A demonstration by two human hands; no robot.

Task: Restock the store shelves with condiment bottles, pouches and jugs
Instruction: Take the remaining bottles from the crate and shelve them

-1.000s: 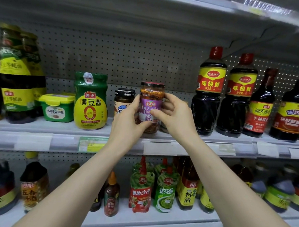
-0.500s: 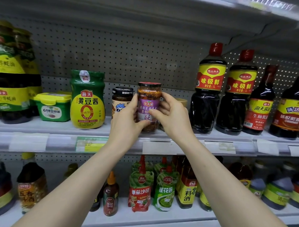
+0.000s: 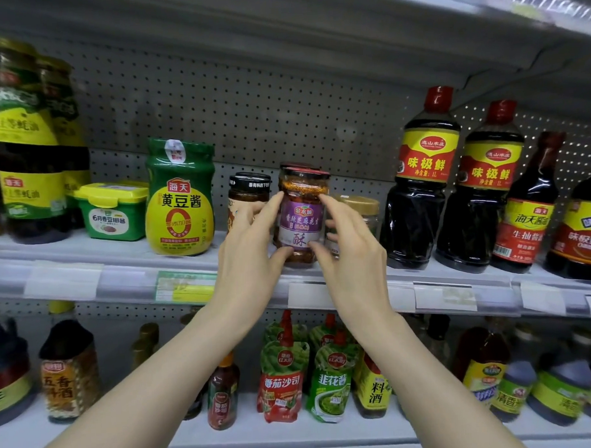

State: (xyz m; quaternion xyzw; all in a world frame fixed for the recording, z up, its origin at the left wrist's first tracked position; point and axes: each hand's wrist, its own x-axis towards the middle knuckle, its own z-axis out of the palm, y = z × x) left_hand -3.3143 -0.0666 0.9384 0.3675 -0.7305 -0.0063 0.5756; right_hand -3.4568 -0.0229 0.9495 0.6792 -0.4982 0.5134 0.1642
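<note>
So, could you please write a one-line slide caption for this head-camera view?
A purple-labelled chili jar held upright on the shelf by left hand and right hand, beside a black-lidded jar.

Bright, even light falls from above. Soft shadow lies under the upper shelf [image 3: 278, 18] on the pegboard back panel [image 3: 248, 107]. Glare streaks the soy sauce bottles [image 3: 419, 215]. Shelf edges bow with wide-angle distortion, and the oyster sauce bottles [image 3: 26, 140] at the left are blurred.
</note>
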